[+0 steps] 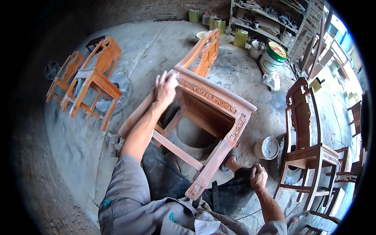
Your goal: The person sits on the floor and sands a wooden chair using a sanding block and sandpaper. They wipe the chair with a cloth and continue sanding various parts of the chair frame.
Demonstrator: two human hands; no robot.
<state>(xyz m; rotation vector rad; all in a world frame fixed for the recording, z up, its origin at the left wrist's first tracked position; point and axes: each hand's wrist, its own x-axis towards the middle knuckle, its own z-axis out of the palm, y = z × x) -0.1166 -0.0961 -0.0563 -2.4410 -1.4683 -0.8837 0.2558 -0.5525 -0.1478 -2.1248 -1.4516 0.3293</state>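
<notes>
A carved wooden chair [203, 94] stands tipped in front of me, its underside and legs toward me. One leg [219, 152] with a carved foot reaches down to my lap. My left hand [165, 91] is at the corner of the seat edge, with bent fingers pressed on the wood. Whether something thin lies under those fingers is hidden. My right hand [258, 178] rests on my right knee, its fingers curled in, and no object shows in it. An orange carved backrest [206, 56] rises behind the seat; whether it belongs to this chair is unclear.
Beneath the chair lies a round tyre-like base [192, 137]. Orange chairs [98, 80] stand at left, a dark chair [303, 149] at right. A lidded bucket [267, 148] sits near my right knee. A white-and-green pail [273, 58] and cluttered shelves [270, 21] are at the back.
</notes>
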